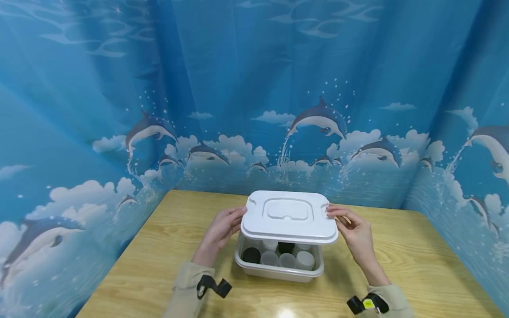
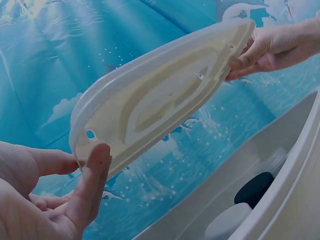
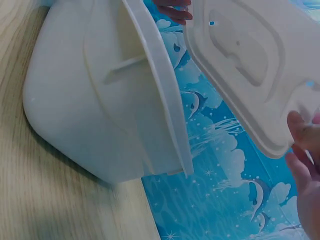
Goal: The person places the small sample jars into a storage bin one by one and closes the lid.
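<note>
A white plastic lid is held up above a white plastic box, its underside showing in both wrist views. My left hand pinches the lid's left end between thumb and fingers. At the opposite end my right hand grips the lid's edge the same way. Inside the box stand several round-topped containers, among them a black one at the left and a white one at the right. The lid hides the back part of the box in the head view.
The box stands on a light wooden table. Behind and along both sides hangs a blue curtain printed with dolphins and clouds. Each wrist wears a black strap with a small camera, such as the left strap.
</note>
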{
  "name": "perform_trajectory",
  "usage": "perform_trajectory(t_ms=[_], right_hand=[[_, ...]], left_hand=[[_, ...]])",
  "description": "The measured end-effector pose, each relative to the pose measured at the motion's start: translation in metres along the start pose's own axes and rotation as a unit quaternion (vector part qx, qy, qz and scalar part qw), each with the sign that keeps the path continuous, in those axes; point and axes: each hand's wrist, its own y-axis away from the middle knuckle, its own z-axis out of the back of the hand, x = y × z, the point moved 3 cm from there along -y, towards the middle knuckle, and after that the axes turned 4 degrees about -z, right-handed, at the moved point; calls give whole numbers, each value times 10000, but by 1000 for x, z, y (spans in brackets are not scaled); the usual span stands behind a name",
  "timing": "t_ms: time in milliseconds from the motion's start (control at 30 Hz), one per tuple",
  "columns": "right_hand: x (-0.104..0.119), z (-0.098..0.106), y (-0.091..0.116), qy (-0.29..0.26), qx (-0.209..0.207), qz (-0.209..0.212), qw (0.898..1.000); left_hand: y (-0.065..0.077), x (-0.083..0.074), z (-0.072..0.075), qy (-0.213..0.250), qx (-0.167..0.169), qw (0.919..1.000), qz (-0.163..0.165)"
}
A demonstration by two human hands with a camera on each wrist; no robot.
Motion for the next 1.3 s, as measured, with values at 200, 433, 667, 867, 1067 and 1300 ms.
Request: perform_trajectory(t_ms=[200,433,667,867,1067,1300], right_hand=[[-1,-1,0,148,-315,-606,9976],[-3,1,1,-347,355,-1968,9792],[-6,1,1,-15,1224,-3166,9406],[-9,-3,5,101,1535,-3125,9374],[-7,-9,7,298,1522,-3130,9370],[-9,-16,13,813,1473,-3184,9329]], left_hand=[[-1,2,-1,82,-219,9996,152],[-3,3,1,92,-283,9994,189],[-4,5,4,-338,-197,9991,133],[0,5,11,-903,-91,9959,36],[7,9,22,-1232,42,9924,-31],[14,14,24,-1841,-30,9829,-76]])
